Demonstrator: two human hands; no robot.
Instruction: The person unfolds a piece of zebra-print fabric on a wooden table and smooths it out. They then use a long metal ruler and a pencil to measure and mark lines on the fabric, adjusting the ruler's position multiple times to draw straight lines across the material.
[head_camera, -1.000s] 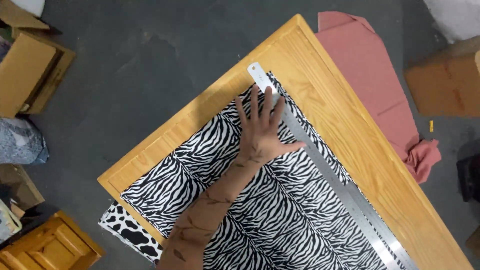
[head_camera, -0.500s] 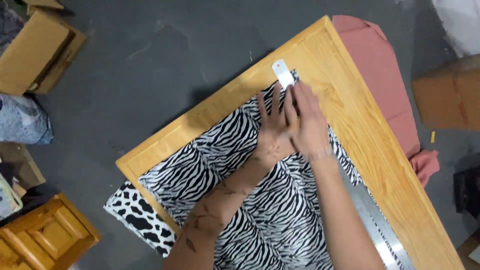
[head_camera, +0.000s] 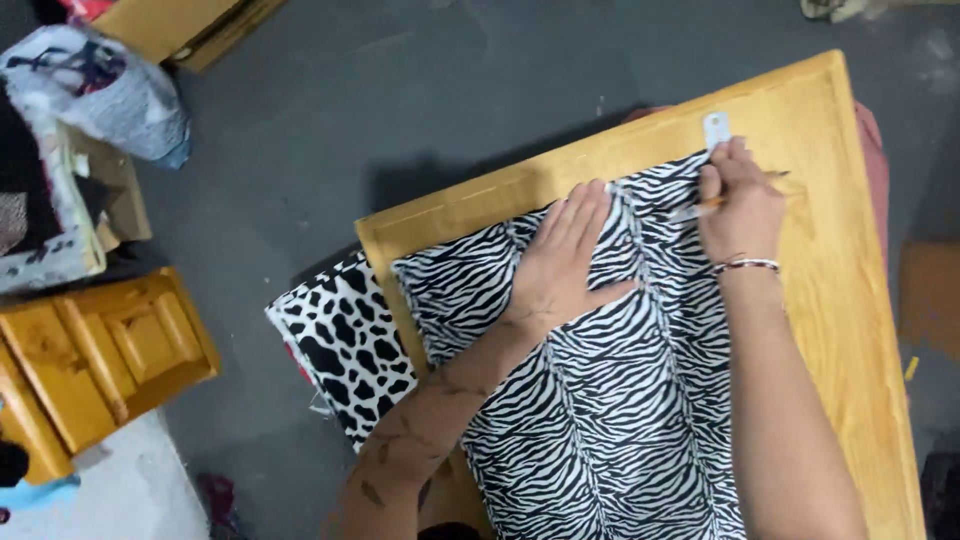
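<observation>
A zebra-striped fabric (head_camera: 620, 420) lies spread over a light wooden table (head_camera: 830, 330). My left hand (head_camera: 565, 255) presses flat on the fabric near its far edge, fingers together. My right hand (head_camera: 738, 205) rests at the fabric's far right corner and grips a thin pencil-like marker (head_camera: 750, 190) that points to the right. A metal ruler (head_camera: 716, 130) shows only its far end beyond my right hand; the rest is hidden under my arm.
A black-and-white spotted cloth (head_camera: 345, 345) hangs off the table's left edge. A small wooden cabinet (head_camera: 100, 360) sits on the grey floor at left, with a cardboard box and bags (head_camera: 110, 100) behind it. Pink cloth (head_camera: 878, 170) peeks out past the table's right side.
My view has shifted, so the table sits further right. My right hand has come in and settled at the fabric's far corner by the ruler end. My left hand stays flat on the fabric.
</observation>
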